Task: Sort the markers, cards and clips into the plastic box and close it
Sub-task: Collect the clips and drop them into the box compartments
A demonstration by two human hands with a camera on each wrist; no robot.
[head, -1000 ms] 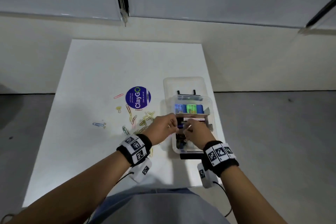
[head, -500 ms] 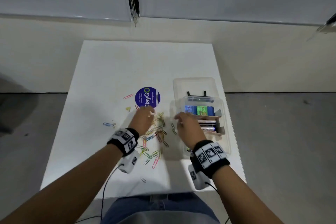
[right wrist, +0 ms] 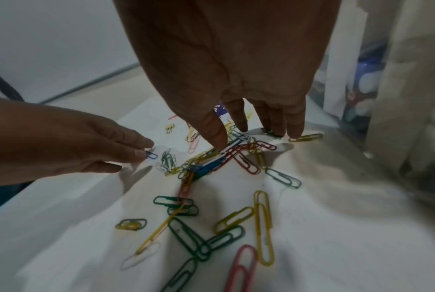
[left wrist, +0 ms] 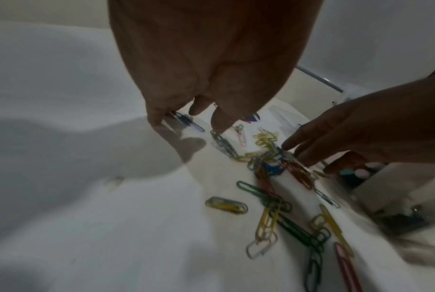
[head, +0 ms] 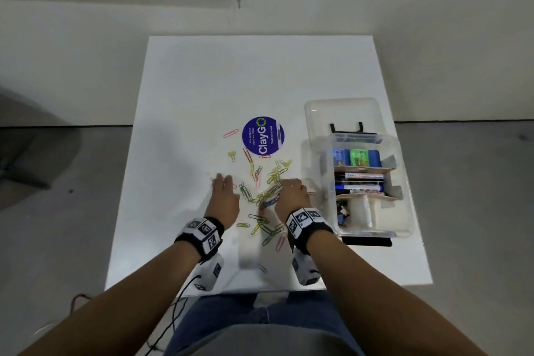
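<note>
Both forearms reached forward side by side, each wrist wearing a black band with square markers. The left hand (head: 224, 196) hung palm down with its fingers extended, tips lowered to the surface. The right hand (head: 291, 194) was palm down too, fingers (right wrist: 239, 120) spread and pointing downward.

I count one clear plastic box (head: 404, 182) at the right of the head view, with one lid (head: 341, 113) behind it. Inside, the upper compartment holds three card packs (head: 358, 156); the middle holds markers (head: 359, 183), three as far as I can tell. One round purple sticker (head: 263, 136) sits mid-frame. The paper clips (head: 265, 196) below it are too tangled for me to number: dozens. Two hands are down among them, left hand (head: 224, 196) and right hand (head: 291, 195).
</note>
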